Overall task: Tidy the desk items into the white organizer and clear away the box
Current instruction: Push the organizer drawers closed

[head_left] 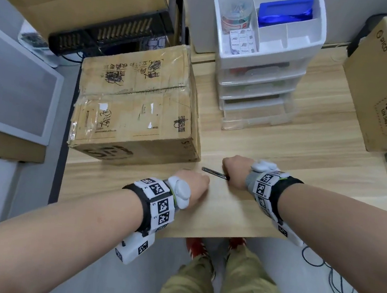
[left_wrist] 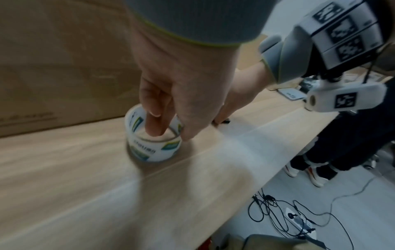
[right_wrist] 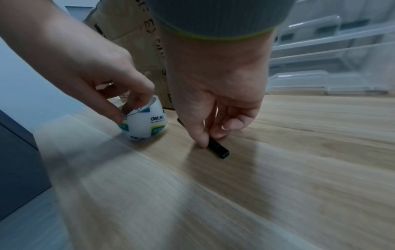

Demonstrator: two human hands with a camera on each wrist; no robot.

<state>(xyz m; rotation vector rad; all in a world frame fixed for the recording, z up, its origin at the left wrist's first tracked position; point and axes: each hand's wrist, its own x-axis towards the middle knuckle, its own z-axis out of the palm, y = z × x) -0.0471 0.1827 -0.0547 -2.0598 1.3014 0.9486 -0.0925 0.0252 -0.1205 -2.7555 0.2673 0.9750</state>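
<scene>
The left hand (left_wrist: 181,88) pinches the tape roll's (left_wrist: 153,148) rim on the worktop (head_left: 271,150); the right hand (right_wrist: 213,94) pinches a slim black cutter (right_wrist: 220,149). Best lift both straight up, grips firm, then carry them to the white organizer (head_left: 319,28).

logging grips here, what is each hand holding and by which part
Left hand pinches the tape roll by its rim, one finger inside the core. Right hand pinches the black knife near its rear end.

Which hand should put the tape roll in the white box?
Probably left. The left hand already pinches the tape roll, fingers inside its ring, while the right hand grips the black utility knife on the desk.
</scene>
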